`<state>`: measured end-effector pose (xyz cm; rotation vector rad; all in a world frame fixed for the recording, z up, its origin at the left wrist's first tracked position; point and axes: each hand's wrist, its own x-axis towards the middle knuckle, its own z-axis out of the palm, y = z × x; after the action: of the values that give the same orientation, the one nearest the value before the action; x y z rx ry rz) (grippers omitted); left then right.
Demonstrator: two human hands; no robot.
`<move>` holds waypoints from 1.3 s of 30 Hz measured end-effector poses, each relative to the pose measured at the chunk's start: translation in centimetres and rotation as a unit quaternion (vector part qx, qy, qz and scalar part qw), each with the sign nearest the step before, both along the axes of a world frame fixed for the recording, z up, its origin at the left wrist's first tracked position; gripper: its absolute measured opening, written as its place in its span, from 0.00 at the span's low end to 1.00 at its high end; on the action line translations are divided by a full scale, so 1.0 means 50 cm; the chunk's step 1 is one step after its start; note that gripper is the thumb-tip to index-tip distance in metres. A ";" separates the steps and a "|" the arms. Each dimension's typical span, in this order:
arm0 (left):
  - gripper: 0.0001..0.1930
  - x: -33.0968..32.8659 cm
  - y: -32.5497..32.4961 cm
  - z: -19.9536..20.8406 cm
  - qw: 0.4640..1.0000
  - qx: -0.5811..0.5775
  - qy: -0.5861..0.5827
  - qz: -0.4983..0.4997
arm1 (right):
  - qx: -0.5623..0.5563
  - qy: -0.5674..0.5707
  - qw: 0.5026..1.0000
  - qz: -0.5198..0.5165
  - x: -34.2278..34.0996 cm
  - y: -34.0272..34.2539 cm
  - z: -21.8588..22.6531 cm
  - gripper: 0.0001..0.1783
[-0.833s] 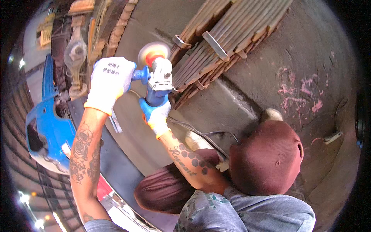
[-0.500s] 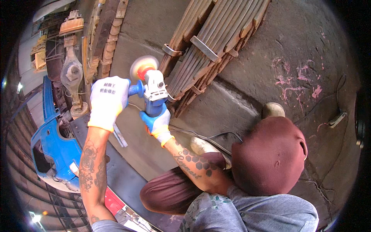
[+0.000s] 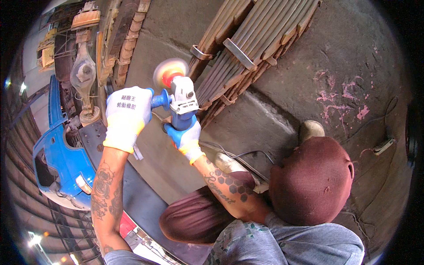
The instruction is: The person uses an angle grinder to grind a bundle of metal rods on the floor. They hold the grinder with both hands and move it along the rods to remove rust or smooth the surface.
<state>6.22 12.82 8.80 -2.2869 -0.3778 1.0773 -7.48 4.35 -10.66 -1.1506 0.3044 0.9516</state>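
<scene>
Both my hands, in white and blue work gloves with orange cuffs, hold an angle grinder [image 3: 182,99] with a pale metal head and a blue body. My left hand [image 3: 128,110] is closed round its blue side handle [image 3: 160,100]. My right hand [image 3: 187,138] wraps the body, below the head. The round disc [image 3: 170,73], orange at its hub, is blurred as if spinning. Just right of the disc, apart from it in this view, lies a bundle of rusty leaf springs [image 3: 247,46] with metal clamps. A thin metal strip [image 3: 138,153] shows below my left cuff.
A power cord [image 3: 254,153] runs over the concrete floor [image 3: 344,57] by my shoe [image 3: 229,163]. Another bundle of leaf springs [image 3: 128,44] and an axle housing [image 3: 83,73] stand at left. A blue truck cab [image 3: 66,165] and dark flat panel [image 3: 143,187] are nearer.
The grinder and both hands have shifted slightly right in the picture. The leaf springs also appear a little further right, so the view itself has moved. Both grips are the same.
</scene>
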 end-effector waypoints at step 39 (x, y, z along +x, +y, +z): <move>0.05 0.065 -0.016 -0.003 1.000 -0.006 0.002 -0.020 | -0.037 -0.005 0.999 0.016 0.064 -0.018 0.014 0.41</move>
<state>9.48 12.02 8.65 -2.2925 -0.3238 1.0679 -4.28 3.47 -9.98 -1.2304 0.3152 0.9692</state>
